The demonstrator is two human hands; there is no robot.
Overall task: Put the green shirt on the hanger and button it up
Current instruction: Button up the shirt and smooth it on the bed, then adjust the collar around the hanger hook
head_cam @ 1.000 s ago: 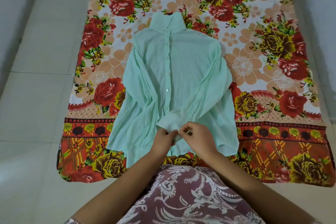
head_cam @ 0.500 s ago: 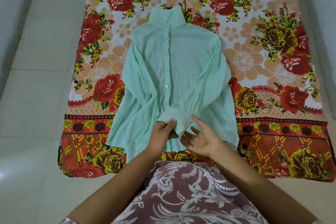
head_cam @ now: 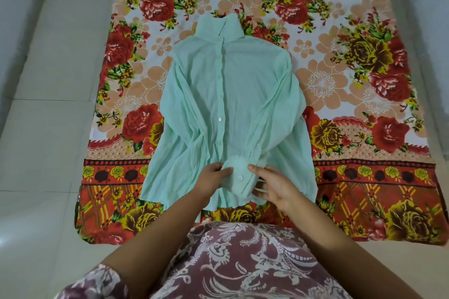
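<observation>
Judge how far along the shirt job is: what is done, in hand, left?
Done: the green shirt lies flat on the floral cloth, front placket looking buttoned. In hand: the left hand grips the sleeve cuff, the right hand touching it. Left: no hanger clearly shows; hanging likely remains.
</observation>
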